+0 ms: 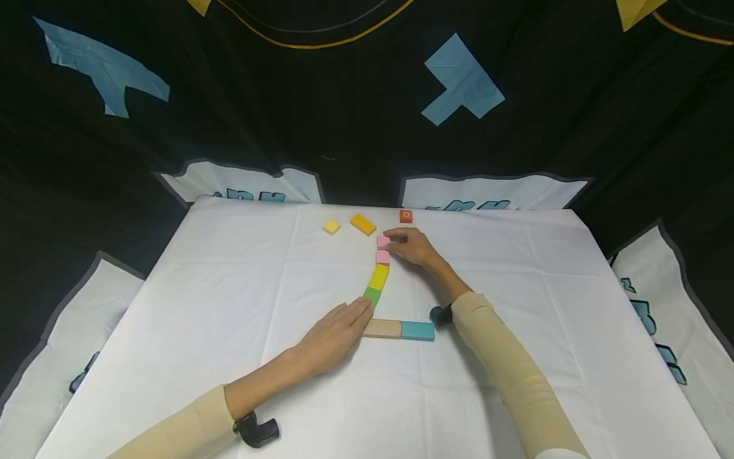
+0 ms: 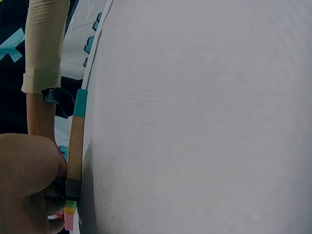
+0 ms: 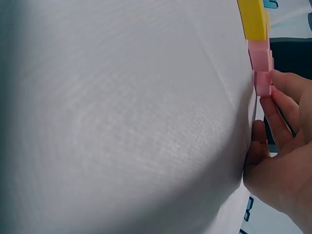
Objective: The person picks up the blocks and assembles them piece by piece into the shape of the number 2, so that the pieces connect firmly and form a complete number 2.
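My right hand [image 1: 410, 247] pinches a small pink block [image 3: 263, 84] between thumb and fingers at the far end of a row of blocks. Right up against it sits a second pink block [image 1: 382, 257], followed by a yellow block [image 1: 378, 277] and a green block [image 1: 372, 296]. With its fingers extended, my left hand [image 1: 338, 335] rests at the near end of the row, fingertips over the green block. Beside it, a wooden block [image 1: 383, 328] and a teal block [image 1: 418, 331] lie end to end. A dark block [image 2: 73, 189], hidden by my hand in the head view, adjoins the wooden one.
Beyond the row lie a pale yellow block [image 1: 331, 227], an orange-yellow block [image 1: 363, 224] and a red block [image 1: 406, 217] near the back edge. A white cloth covers the table [image 1: 218, 287]. Behind it hangs a black curtain [image 1: 355, 115].
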The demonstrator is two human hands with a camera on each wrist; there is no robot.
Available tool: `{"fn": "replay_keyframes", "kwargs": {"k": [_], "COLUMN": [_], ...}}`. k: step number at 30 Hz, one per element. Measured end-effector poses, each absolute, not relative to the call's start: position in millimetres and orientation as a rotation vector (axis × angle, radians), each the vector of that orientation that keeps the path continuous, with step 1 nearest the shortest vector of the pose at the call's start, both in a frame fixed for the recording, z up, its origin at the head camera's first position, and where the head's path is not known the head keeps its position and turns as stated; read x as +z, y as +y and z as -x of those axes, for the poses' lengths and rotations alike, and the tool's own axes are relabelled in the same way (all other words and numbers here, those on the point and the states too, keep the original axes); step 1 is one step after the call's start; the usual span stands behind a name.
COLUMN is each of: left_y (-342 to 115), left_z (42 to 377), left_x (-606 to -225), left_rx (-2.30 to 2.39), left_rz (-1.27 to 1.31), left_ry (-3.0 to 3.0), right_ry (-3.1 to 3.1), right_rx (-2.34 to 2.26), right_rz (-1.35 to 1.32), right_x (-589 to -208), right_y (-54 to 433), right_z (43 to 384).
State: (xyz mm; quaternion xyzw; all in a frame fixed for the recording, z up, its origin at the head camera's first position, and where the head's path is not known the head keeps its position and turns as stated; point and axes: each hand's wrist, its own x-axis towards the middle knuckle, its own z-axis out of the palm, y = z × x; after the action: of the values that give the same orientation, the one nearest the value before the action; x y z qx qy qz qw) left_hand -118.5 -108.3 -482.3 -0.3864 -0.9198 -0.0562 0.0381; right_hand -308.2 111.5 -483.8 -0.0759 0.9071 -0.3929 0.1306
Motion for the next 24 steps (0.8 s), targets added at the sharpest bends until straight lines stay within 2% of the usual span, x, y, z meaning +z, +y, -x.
{"fn": "replay_keyframes", "kwargs": {"k": [24], "left_y": [-108.3], "left_z": [118.1], "left_x": [-481.4], "left_rx": [-0.211], "left_rz": [1.186], "left_ry": [-2.845], "right_ry": [2.601], "right_rx": [-1.182], "right_rz": [0.236], "right_x": [-481.8], "right_y": [104.7], "right_z": [307.4]}}
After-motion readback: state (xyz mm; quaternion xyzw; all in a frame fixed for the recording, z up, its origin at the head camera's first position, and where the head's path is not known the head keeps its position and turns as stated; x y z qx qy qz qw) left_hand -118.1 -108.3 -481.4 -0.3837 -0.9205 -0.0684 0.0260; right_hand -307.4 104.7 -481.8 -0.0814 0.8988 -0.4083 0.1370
